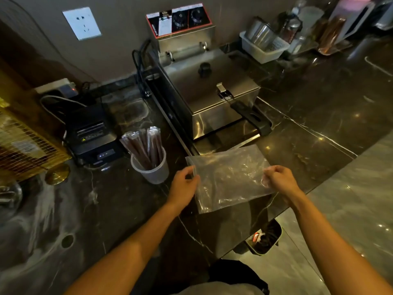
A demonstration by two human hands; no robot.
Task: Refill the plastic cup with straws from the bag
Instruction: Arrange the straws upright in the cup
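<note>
Now held flat between left hand [184,181] and right hand [277,177], each pinching one edge: clear bag [229,177], seemingly emptied, stretched over the table [308,107]. Upright just left: plastic cup [153,168], straws [146,146] bundled inside, apparently refilled.

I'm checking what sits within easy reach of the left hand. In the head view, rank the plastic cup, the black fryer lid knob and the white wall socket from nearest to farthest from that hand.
From the left hand, gripping the bag's left edge:
1. Plastic cup, just left of it on the counter, holding wrapped straws.
2. Fryer lid knob, farther back, slightly right.
3. Wall socket, high on the wall, far back left.
</note>
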